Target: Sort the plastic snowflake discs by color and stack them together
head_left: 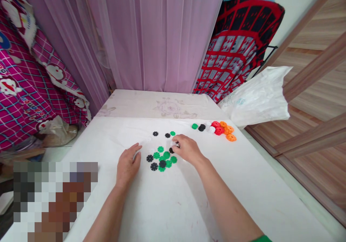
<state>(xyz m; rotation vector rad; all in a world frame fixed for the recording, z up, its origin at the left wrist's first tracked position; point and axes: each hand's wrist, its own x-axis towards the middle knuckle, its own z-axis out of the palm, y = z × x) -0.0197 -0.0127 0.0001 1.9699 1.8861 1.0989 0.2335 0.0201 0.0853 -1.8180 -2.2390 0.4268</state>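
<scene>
Holding the right hand (pixel 189 150) at black discs (pixel 154 166) and green discs (pixel 166 155) on the worktop (pixel 162 206), centre of the frame, fingers curled, impossible to tell whether gripping, left hand (pixel 127 165) just beside the discs, fingers loosely parted, thumb apart

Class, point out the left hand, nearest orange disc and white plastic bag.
Left hand (pixel 127 165): head view, its back.
Nearest orange disc (pixel 231 137): head view, upper face.
White plastic bag (pixel 261 99): head view, its side.
</scene>
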